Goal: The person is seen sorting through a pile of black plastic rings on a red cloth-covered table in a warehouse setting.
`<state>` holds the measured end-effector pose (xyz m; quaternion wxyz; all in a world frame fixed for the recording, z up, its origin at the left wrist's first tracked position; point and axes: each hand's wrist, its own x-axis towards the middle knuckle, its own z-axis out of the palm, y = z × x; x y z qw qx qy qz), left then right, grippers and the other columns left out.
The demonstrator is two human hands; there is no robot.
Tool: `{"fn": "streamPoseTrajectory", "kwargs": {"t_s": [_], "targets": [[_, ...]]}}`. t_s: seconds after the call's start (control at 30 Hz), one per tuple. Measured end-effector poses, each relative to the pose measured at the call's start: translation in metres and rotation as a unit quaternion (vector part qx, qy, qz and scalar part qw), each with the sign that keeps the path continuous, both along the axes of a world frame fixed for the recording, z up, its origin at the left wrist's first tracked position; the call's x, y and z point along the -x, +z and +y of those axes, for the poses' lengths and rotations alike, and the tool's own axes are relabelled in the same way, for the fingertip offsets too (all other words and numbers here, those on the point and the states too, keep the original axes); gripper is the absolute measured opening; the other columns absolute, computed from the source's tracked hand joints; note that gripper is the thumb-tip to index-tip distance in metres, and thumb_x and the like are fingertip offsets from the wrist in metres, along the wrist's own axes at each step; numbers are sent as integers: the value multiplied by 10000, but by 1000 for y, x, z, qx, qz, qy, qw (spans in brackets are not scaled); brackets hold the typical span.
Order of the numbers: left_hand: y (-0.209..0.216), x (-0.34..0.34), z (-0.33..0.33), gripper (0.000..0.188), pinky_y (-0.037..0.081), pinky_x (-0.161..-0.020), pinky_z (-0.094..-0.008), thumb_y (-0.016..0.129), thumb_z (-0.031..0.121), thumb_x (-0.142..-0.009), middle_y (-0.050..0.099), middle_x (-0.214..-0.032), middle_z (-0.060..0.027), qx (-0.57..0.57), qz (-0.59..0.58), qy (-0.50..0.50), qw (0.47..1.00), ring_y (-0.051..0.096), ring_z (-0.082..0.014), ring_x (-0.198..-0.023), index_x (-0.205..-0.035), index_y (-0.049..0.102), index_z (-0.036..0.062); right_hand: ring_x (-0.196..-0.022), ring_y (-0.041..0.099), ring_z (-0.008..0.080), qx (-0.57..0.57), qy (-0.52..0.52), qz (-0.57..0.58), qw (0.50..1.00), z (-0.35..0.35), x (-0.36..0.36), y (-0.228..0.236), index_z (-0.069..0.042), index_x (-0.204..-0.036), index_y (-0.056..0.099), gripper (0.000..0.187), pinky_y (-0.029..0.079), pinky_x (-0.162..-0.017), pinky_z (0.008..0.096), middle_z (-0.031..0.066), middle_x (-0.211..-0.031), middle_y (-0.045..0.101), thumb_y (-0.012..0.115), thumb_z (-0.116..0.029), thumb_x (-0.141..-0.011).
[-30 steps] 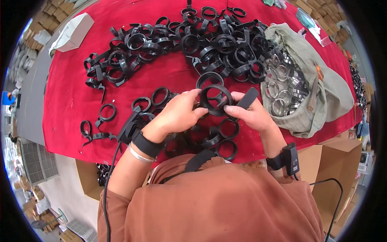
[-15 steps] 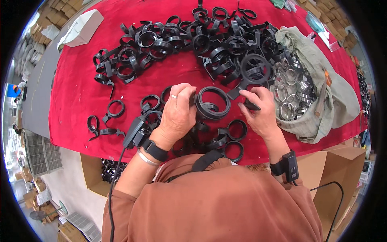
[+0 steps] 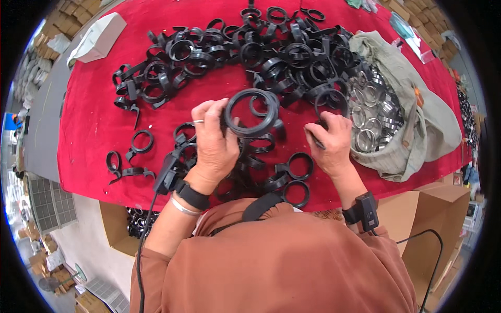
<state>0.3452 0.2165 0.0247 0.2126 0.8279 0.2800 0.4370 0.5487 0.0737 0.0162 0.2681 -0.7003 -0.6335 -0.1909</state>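
My left hand (image 3: 215, 140) is closed on a black ring bracket (image 3: 274, 110), raised above the red cloth with its round opening toward me. The fingers hold it at the left side, where the part under them is hidden. On the right, my right hand (image 3: 332, 143) is closed around a small dark piece (image 3: 316, 139); its kind cannot be made out. Just beyond that hand, a large black ring (image 3: 317, 102) lies at the pile's near edge. Several more black ring brackets (image 3: 301, 166) lie on the cloth close to my body.
A wide pile of black ring brackets (image 3: 250, 52) covers the far middle of the red-covered table (image 3: 83, 130). To the right, a grey-green cloth sack (image 3: 436, 122) lies folded open around shiny metal rings (image 3: 373, 125). A white box (image 3: 99, 39) sits far left; cardboard boxes (image 3: 441, 219) stand below.
My left hand has moved left and slightly up, turning the ring so its opening faces me more fully. My right hand remains at the right, its fingers drawn in closer around the dark piece.
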Motion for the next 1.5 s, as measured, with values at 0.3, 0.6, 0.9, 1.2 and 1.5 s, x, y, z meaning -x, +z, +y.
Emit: {"fn": "streamPoseTrajectory", "kwargs": {"t_s": [0.3, 0.6, 0.9, 1.2, 1.5], "targets": [[-5, 0, -5, 312, 470, -770, -238, 614, -55, -822, 538, -917, -23, 245, -90, -34, 965, 541, -85, -828, -1062, 430, 20, -824, 559, 212, -54, 41, 159, 985, -4, 14, 11, -110, -812, 659, 178, 398, -785, 357, 72, -945, 602, 758, -100, -664], [5, -7, -17, 297, 492, -740, -260, 644, 6, -826, 570, -904, -50, 431, -184, -42, 882, 578, -117, -809, -1043, 441, 17, -988, 570, 224, -181, 166, 921, 304, -6, 17, 5, -85, -998, 622, 174, 416, -916, 388, 86, -1007, 640, 641, -125, -830], [19, -11, -20, 190, 533, -779, -354, 610, 18, -844, 595, -1014, -124, 601, -251, -109, 751, 630, -225, -903, -1016, 544, -27, -940, 581, 250, -168, 172, 944, 225, -4, 27, 11, -80, -940, 644, 174, 418, -955, 438, 106, -959, 646, 653, -213, -828], [30, -14, -24, 232, 560, -760, -352, 593, -30, -827, 589, -1022, -137, 679, -276, -159, 661, 632, -242, -933, -1032, 485, -25, -841, 598, 217, -176, 164, 965, 100, 4, 33, 4, -3, -1005, 603, 340, 443, -899, 441, 145, -1005, 639, 632, -304, -850], [30, 51, 11, 288, 435, -632, -299, 660, -27, -694, 541, -808, -99, 209, 177, 31, 961, 533, -149, -714, -940, 512, -2, -767, 605, 169, 214, -7, 489, 846, -38, 0, 16, -15, -929, 585, 380, 487, -722, 290, 100, -901, 621, 799, -166, -653]]}}
